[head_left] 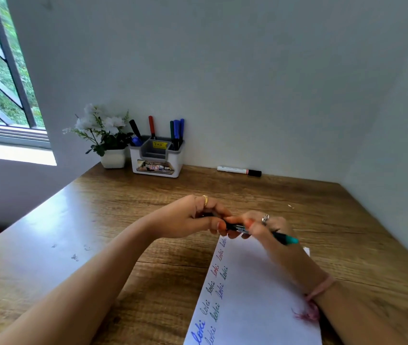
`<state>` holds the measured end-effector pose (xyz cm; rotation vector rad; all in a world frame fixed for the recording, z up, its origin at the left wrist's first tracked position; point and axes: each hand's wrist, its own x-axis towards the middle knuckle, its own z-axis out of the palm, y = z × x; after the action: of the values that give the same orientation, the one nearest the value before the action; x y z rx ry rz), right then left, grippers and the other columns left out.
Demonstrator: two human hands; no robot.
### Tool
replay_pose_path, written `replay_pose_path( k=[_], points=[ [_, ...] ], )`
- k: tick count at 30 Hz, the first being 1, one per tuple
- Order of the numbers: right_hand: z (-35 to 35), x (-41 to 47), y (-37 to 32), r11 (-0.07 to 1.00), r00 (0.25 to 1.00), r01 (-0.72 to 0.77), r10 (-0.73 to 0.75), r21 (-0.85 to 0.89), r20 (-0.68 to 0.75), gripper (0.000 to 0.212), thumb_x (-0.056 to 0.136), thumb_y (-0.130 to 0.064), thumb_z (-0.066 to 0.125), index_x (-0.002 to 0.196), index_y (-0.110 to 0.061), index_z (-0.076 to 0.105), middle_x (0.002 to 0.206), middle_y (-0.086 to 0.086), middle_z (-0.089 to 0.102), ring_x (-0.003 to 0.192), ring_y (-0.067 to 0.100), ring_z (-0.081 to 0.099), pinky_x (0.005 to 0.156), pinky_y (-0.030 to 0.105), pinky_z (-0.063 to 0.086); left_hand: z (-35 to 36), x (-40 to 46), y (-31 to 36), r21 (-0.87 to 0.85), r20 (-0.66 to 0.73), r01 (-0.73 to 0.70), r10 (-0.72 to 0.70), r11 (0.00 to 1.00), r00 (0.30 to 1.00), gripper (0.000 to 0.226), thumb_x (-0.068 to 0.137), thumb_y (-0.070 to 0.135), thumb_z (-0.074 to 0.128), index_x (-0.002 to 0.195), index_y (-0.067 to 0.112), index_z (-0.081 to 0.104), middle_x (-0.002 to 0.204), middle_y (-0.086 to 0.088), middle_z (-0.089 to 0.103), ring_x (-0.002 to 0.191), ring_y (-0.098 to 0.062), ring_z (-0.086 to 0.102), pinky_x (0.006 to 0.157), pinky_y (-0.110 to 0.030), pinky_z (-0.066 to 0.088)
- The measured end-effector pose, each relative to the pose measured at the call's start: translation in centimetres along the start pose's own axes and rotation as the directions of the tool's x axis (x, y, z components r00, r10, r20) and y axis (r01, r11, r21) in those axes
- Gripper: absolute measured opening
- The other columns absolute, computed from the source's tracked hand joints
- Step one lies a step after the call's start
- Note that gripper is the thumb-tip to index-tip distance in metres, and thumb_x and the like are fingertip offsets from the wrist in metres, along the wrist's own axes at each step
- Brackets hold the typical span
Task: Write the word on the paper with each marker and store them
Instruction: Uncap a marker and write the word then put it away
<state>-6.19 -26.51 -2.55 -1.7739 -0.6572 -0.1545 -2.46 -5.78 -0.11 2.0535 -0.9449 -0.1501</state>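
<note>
From the head camera, the task looks well under way but not finished. The paper [255, 302] lies on the desk [128, 220] in front of the person, and the word "loki" is already written on it many times in two rows, in blue, red, green and dark ink, so several markers have had their turn.

Both hands meet just above the top edge of the paper. The right hand [265, 227] has its fingers curled round a green marker [282, 238], whose teal end sticks out towards the right. The left hand [195, 217] pinches the other end of the same marker, where the cap would sit; whether the cap is going on or coming off cannot be told.

At the back of the desk, the holder [156, 158] already stands with black, red, green and blue markers upright in it, beside a small flower pot [113, 158]. One white marker [239, 170] with a black cap lies by the wall, well apart from the holder.

My judgement: the green marker has yet to be stored, and the white one probably has yet to be used and stored.
</note>
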Motion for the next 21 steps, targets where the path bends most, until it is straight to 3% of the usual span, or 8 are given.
replay_pose_path(
  k=[3, 7, 11, 13, 16, 17, 19, 21],
  points=[
    [0.0, 1.4, 1.6, 0.997, 0.997, -0.079, 0.079, -0.007, 0.000, 0.036, 0.088, -0.036, 0.033, 0.098, -0.030, 0.067, 0.075, -0.006, 0.070, 0.067, 0.005, 0.062, 0.062, 0.015, 0.047, -0.1, -0.1, 0.4, -0.106, 0.004, 0.019, -0.019, 0.994, 1.000, 0.017, 0.091, 0.009, 0.058, 0.098, 0.024, 0.062, 0.087, 0.003, 0.069, 0.080, -0.012, 0.064, 0.073, -0.024, 0.050],
    [-0.2, 3.1, 4.7, 0.994, 0.989, -0.111, 0.111, 0.012, -0.097, 0.024, 0.094, -0.004, 0.033, 0.107, -0.010, 0.052, 0.062, -0.012, 0.066, 0.044, 0.005, 0.054, 0.043, 0.015, 0.045, 0.1, 0.1, 0.9, -0.143, 0.010, 0.026, -0.025, 0.989, 1.000, 0.018, 0.091, 0.005, 0.055, 0.097, 0.020, 0.064, 0.081, 0.006, 0.068, 0.073, -0.008, 0.060, 0.067, -0.019, 0.049],
    [0.8, 1.5, 3.7, 0.997, 0.995, 0.016, -0.009, 0.075, -0.101, 0.025, 0.082, -0.026, 0.040, 0.103, -0.035, 0.051, 0.063, -0.010, 0.060, 0.052, 0.006, 0.051, 0.050, 0.022, 0.045, 0.4, 0.0, 1.0, -0.140, 0.032, 0.009, -0.005, 0.990, 0.999, 0.020, 0.090, 0.006, 0.058, 0.093, 0.025, 0.065, 0.079, 0.005, 0.067, 0.070, -0.015, 0.057, 0.064, -0.024, 0.049],
    [1.1, 2.1, 3.5, 0.998, 0.993, -0.024, 0.030, 0.061, -0.113, 0.024, 0.090, -0.013, 0.037, 0.101, -0.031, 0.047, 0.056, -0.007, 0.060, 0.047, 0.004, 0.053, 0.046, 0.019, 0.045, 0.3, -0.1, 1.1, -0.138, 0.050, 0.002, 0.005, 0.990, 0.999, 0.018, 0.090, 0.007, 0.059, 0.095, 0.022, 0.067, 0.079, 0.007, 0.068, 0.068, -0.016, 0.057, 0.063, -0.025, 0.049],
    [1.4, 2.8, 3.6, 0.990, 0.980, -0.138, 0.135, -0.010, -0.145, 0.037, 0.093, 0.009, 0.033, 0.098, -0.026, 0.046, 0.046, -0.009, 0.059, 0.038, 0.001, 0.051, 0.040, 0.018, 0.043, 0.1, -0.1, 1.1, -0.159, 0.077, 0.007, 0.005, 0.987, 0.997, 0.016, 0.089, 0.007, 0.059, 0.098, 0.016, 0.068, 0.078, 0.009, 0.069, 0.066, -0.015, 0.055, 0.061, -0.022, 0.048],
    [1.3, 2.7, 3.7, 0.992, 0.984, -0.118, 0.110, -0.045, -0.142, 0.031, 0.095, 0.003, 0.036, 0.100, -0.025, 0.047, 0.049, -0.008, 0.061, 0.038, 0.002, 0.051, 0.040, 0.018, 0.045, 0.0, -0.1, 1.2, -0.183, 0.077, 0.015, -0.001, 0.983, 0.997, 0.015, 0.089, 0.006, 0.059, 0.099, 0.014, 0.068, 0.078, 0.008, 0.069, 0.065, -0.015, 0.055, 0.061, -0.021, 0.047],
    [0.7, 2.1, 4.7, 0.984, 0.997, -0.026, 0.012, -0.176, -0.081, 0.012, 0.096, -0.033, 0.044, 0.108, -0.034, 0.047, 0.063, -0.004, 0.064, 0.050, 0.006, 0.058, 0.049, 0.029, 0.052, 0.1, -0.2, 1.4, -0.274, 0.072, 0.035, -0.016, 0.961, 0.997, 0.015, 0.088, 0.006, 0.061, 0.098, 0.012, 0.069, 0.081, 0.004, 0.071, 0.065, -0.013, 0.056, 0.061, -0.021, 0.047],
    [-0.2, 1.3, 4.0, 0.927, 0.997, 0.056, -0.032, -0.371, 0.070, 0.035, 0.087, -0.065, 0.041, 0.115, -0.044, 0.044, 0.084, -0.009, 0.066, 0.072, 0.010, 0.064, 0.065, 0.043, 0.053, -0.1, -0.3, 1.4, -0.346, 0.054, 0.067, -0.051, 0.936, 0.997, 0.015, 0.084, 0.009, 0.066, 0.096, 0.015, 0.069, 0.084, 0.000, 0.072, 0.068, -0.013, 0.059, 0.062, -0.023, 0.048]
  ],
)
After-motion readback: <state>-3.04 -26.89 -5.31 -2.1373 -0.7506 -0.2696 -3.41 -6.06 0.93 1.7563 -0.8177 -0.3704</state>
